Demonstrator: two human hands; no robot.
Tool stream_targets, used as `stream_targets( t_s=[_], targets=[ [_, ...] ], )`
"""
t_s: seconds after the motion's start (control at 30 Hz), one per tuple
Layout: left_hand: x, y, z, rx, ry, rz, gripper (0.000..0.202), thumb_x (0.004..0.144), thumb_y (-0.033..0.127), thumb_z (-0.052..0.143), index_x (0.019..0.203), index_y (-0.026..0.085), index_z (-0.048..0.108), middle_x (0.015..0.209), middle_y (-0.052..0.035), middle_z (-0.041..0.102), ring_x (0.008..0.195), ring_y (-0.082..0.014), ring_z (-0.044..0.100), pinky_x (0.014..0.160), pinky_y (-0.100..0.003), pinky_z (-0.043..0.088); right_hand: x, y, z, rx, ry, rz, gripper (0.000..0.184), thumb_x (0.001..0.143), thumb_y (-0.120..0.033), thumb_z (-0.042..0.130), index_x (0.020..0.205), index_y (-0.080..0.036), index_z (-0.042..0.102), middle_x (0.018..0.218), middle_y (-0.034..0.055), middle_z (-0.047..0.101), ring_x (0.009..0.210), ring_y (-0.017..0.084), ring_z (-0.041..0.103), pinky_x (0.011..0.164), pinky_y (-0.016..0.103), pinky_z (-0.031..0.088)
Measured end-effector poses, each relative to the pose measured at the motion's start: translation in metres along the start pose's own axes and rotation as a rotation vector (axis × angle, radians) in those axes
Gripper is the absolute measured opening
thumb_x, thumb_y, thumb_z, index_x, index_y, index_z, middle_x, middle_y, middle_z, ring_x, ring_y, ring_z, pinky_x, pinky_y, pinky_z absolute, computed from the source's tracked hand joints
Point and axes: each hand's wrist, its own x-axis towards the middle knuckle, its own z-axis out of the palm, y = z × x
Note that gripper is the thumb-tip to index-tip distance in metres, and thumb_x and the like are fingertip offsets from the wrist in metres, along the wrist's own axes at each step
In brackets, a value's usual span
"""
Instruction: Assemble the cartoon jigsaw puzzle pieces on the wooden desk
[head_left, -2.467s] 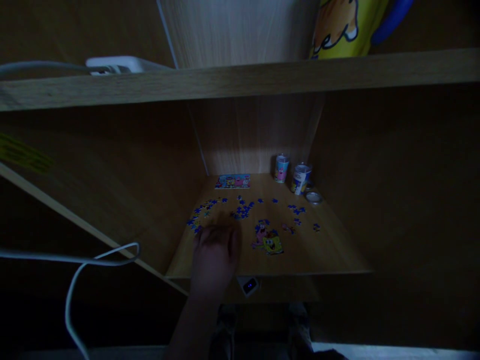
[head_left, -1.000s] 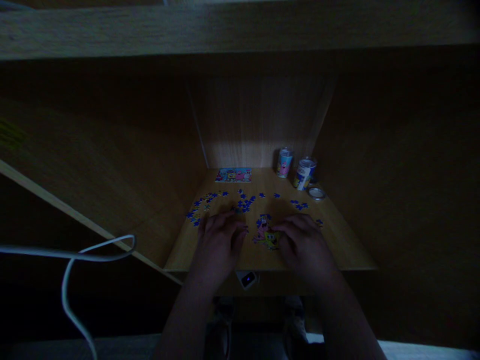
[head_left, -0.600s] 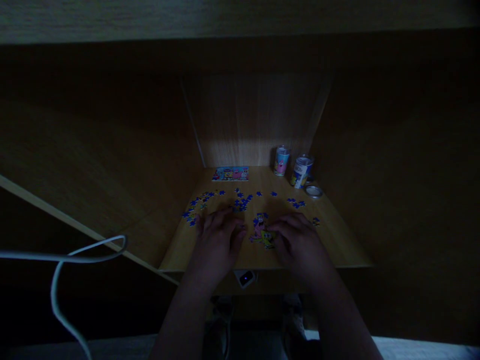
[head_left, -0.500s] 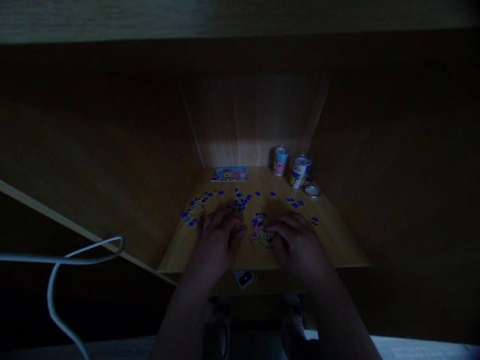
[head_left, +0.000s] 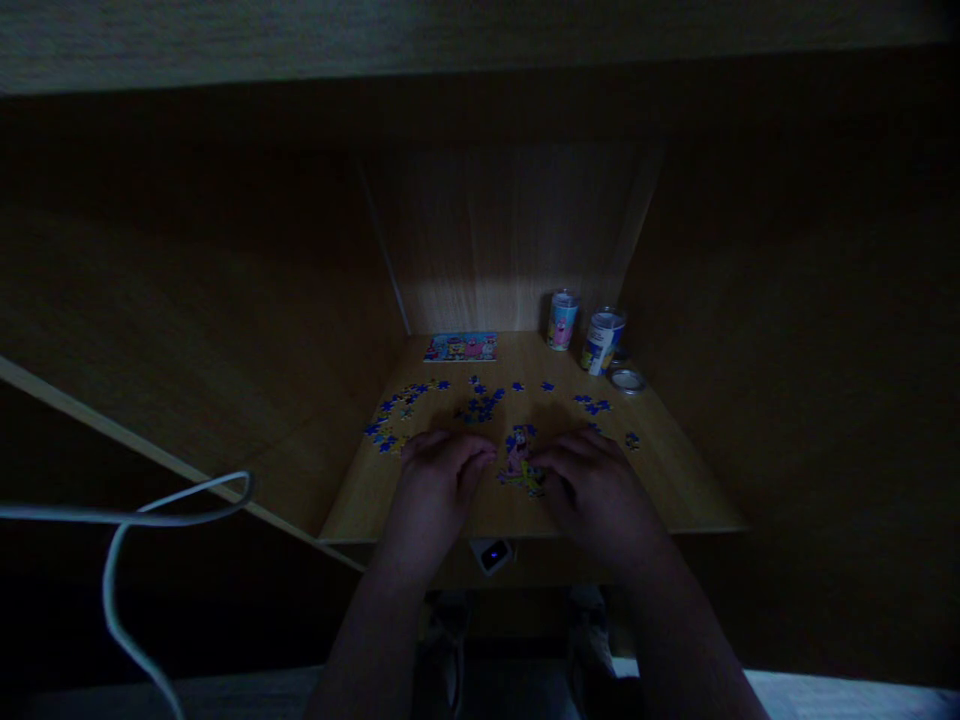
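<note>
A partly joined jigsaw puzzle [head_left: 517, 458], with a pink figure and a yellow one, lies near the front of the wooden shelf. To its right, my right hand [head_left: 596, 488] is closed at the puzzle's edge, its index finger reaching over the pieces. My left hand [head_left: 439, 485] is just left of the puzzle, thumb and index pinched together. Whatever is between those fingertips is too dark and small to tell. Loose blue jigsaw pieces [head_left: 481, 405] lie beyond the hands, with more pieces [head_left: 386, 425] curving along the left side.
A colourful picture card [head_left: 461, 347] lies at the back. Two printed tins [head_left: 561, 320] stand back right, beside a round lid [head_left: 627, 380]. Side walls and an upper board [head_left: 480, 40] enclose the shelf. A white cable [head_left: 187, 517] hangs at left; a small device [head_left: 492, 555] sits below the front edge.
My left hand's thumb and fingers have drawn together into a pinch, slightly nearer the puzzle. My right index finger reaches a little further over the puzzle, covering more of the yellow figure.
</note>
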Motion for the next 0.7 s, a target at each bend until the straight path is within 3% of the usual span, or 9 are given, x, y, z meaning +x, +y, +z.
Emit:
stream_targets(
  t_s=[0.17, 0.7],
  targets=[
    [0.0036, 0.0011, 0.0013, -0.108, -0.036, 0.004, 0.016, 0.101, 0.012, 0.080, 0.101, 0.027, 0.082, 0.098, 0.0010, 0.086, 0.093, -0.0222, 0.079, 0.088, -0.036, 0.058, 0.0002, 0.0001, 0.0001, -0.010, -0.010, 0.001, 0.031, 0.098, -0.007, 0.064, 0.113, -0.028, 0.083, 0.115, 0.0044, 0.083, 0.110, 0.028, 0.071, 0.107, 0.049, 0.055],
    [0.0043, 0.0073, 0.0029, -0.066, -0.097, 0.036, 0.018, 0.099, 0.012, 0.086, 0.105, 0.029, 0.085, 0.099, 0.0007, 0.085, 0.095, -0.0227, 0.078, 0.087, -0.038, 0.055, -0.0003, 0.0019, -0.0006, -0.016, -0.033, 0.005, 0.030, 0.100, -0.009, 0.065, 0.115, -0.028, 0.082, 0.114, 0.0054, 0.082, 0.110, 0.029, 0.070, 0.105, 0.049, 0.055]
  ],
)
